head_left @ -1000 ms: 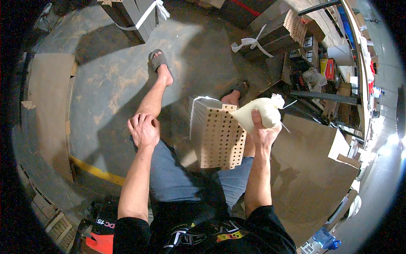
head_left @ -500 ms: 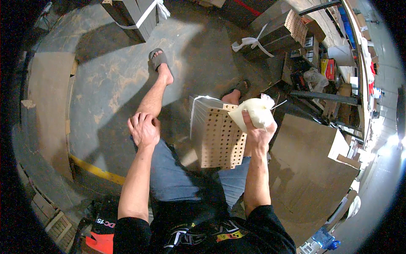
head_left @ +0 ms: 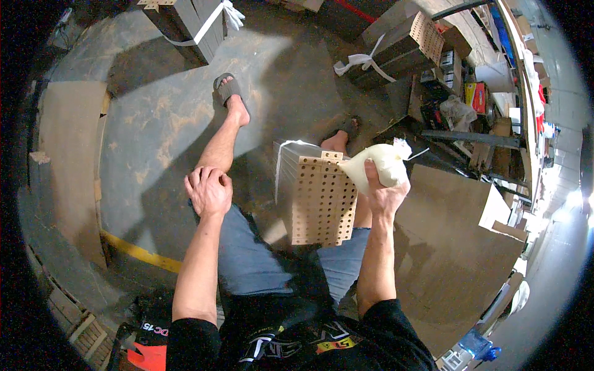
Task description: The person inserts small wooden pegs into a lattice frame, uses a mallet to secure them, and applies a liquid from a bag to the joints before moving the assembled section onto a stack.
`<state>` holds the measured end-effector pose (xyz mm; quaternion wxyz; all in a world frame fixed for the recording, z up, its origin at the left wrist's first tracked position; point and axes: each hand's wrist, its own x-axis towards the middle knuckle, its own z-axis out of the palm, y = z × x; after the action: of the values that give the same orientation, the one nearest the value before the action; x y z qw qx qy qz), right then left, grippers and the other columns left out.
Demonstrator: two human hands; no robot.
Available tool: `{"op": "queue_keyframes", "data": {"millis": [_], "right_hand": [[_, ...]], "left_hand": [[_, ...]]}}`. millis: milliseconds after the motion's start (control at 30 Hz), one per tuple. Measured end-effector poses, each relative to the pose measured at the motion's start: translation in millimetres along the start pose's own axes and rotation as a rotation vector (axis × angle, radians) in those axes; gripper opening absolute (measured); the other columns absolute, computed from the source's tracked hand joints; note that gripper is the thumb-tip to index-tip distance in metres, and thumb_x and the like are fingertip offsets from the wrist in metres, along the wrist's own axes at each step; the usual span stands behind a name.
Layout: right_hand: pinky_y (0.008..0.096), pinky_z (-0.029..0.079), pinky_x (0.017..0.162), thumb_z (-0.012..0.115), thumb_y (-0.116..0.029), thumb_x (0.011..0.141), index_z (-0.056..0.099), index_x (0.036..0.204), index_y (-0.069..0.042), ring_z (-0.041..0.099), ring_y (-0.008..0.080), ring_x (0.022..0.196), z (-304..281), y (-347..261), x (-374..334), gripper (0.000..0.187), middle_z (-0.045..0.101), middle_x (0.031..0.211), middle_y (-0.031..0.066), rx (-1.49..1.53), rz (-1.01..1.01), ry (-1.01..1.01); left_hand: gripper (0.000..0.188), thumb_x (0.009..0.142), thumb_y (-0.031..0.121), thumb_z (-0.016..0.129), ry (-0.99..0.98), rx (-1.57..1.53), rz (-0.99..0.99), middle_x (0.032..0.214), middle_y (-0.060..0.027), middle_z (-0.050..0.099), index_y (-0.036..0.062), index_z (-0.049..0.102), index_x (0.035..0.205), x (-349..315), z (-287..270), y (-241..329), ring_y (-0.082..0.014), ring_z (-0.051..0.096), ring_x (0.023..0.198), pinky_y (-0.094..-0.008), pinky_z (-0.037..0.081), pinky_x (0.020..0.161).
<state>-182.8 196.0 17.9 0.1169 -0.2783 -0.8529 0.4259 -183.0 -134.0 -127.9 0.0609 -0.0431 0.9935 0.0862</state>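
Note:
In my right hand point(head_left: 387, 188) is a soft, tied plastic bag point(head_left: 378, 166) filled with a pale cream-coloured substance. My fingers and thumb are wrapped round it, and its narrow end points left against the upper right of a stack of drilled boards point(head_left: 322, 201). The stack stands upright between my legs, its end faces full of rows of round holes and a white strap along its upper left edge. My left hand point(head_left: 210, 190) lies on my left knee, fingers apart and slightly bent, holding nothing.
Strapped board bundles stand on the floor at the far left point(head_left: 189, 28) and far right point(head_left: 396, 52). Along the right runs a cluttered shelf rack point(head_left: 473, 139), with a large cardboard sheet point(head_left: 458, 247) below it. A black-and-red tool case point(head_left: 148, 346) sits at the lower left.
My right hand and the bag have shifted slightly right, with the bag's narrow end still at the boards' top. The left hand stays on the knee. The whole view has shifted slightly.

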Motion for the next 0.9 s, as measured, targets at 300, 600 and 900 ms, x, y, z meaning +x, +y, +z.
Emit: {"op": "queue_keyframes", "data": {"millis": [300,600,900], "right_hand": [[0.0326,0.054,0.087,0.085,-0.025,0.083,0.072,0.107,0.000,0.068,0.0172,0.093,0.4,6.2,-4.0,0.037,0.073,0.099,0.0075,-0.026,-0.068,0.009],[0.0504,0.060,0.075,0.052,-0.072,0.090,0.038,0.152,-0.023,0.063,0.0306,0.108,-16.5,-6.2,-6.4,0.080,0.061,0.125,0.0123,1.422,0.165,-0.253],[0.0434,0.056,0.088,0.072,-0.053,0.088,0.047,0.137,-0.005,0.062,0.0276,0.109,6.2,50.2,-18.7,0.073,0.060,0.126,0.0132,0.571,0.251,0.184]], "left_hand": [[0.019,0.090,0.030,0.061,-0.021,0.010,-0.011,0.109,-0.0046,0.067,0.0134,0.072,0.091,1.2,0.0,-0.7,-0.0259,0.053,0.121,-0.0498,0.030,0.113],[0.021,0.089,0.030,0.061,0.015,0.022,-0.010,0.109,-0.0045,0.068,0.0133,0.073,0.091,-0.9,5.6,-4.0,-0.0264,0.054,0.120,-0.0502,0.031,0.113],[0.023,0.090,0.027,0.059,-0.061,-0.008,-0.033,0.112,-0.0054,0.068,0.0115,0.075,0.096,3.1,-3.8,3.6,-0.0256,0.053,0.121,-0.0513,0.028,0.115]]}}
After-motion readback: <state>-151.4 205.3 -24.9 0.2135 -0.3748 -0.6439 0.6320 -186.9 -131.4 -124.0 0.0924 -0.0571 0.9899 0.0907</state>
